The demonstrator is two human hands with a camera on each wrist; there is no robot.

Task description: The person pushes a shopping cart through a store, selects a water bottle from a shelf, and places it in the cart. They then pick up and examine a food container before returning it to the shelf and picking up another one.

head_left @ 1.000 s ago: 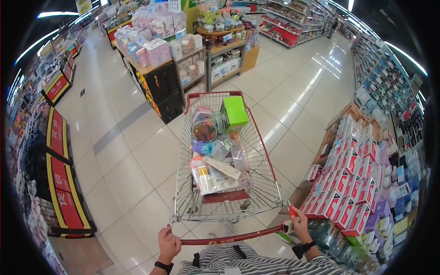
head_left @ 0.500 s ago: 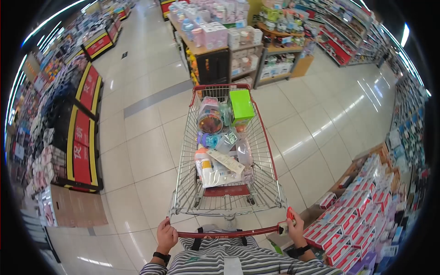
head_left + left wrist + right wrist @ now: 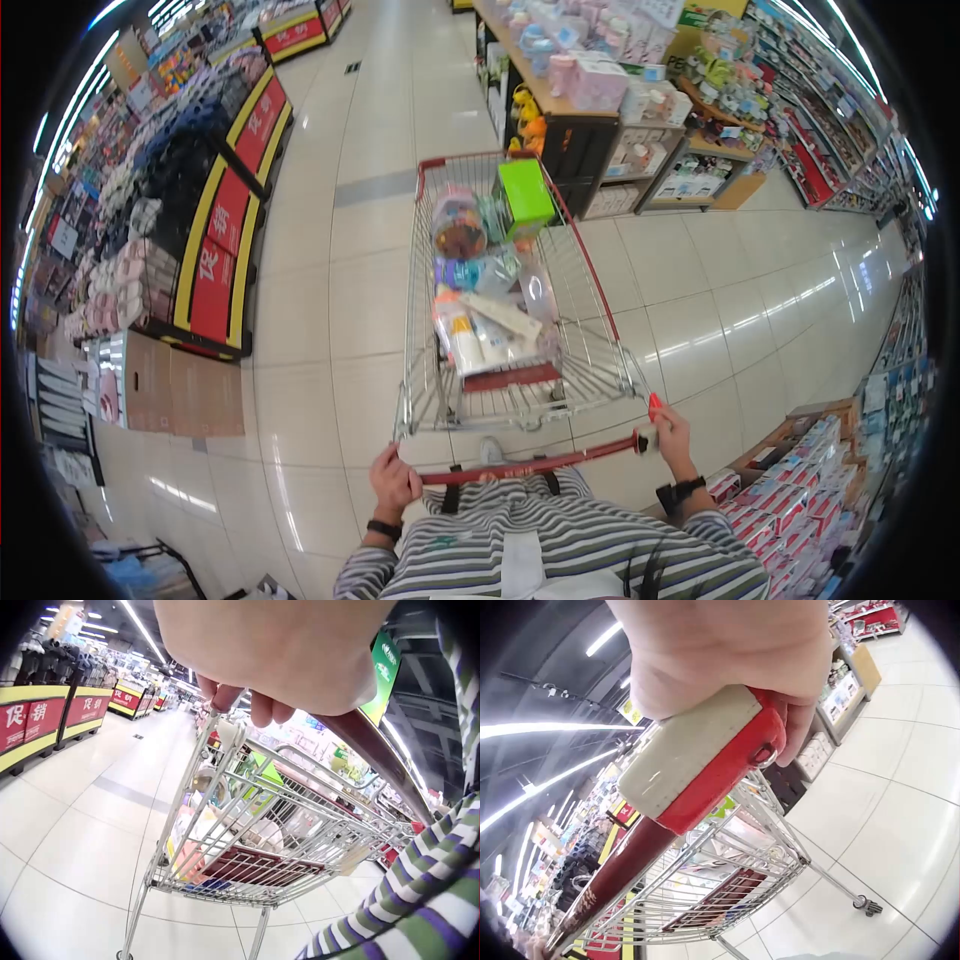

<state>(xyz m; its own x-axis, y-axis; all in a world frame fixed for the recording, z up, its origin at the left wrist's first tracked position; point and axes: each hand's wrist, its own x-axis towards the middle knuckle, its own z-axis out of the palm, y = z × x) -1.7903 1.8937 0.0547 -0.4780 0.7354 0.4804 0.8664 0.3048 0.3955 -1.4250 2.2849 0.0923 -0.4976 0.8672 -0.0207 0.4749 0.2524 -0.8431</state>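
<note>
Hands (image 3: 396,481) gripping opposite ends of red handlebar (image 3: 575,460), loaded shopping cart (image 3: 512,378) just ahead

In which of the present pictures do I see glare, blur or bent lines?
Head view: bright reflections streak the floor, goods in the cart look slightly blurred; left wrist view: the far floor looks washed out; right wrist view: lamps glare white, tile lines bend.

The cart handle (image 3: 540,467) is dark red, the box (image 3: 525,198) bright green, the shirt (image 3: 610,545) striped.
</note>
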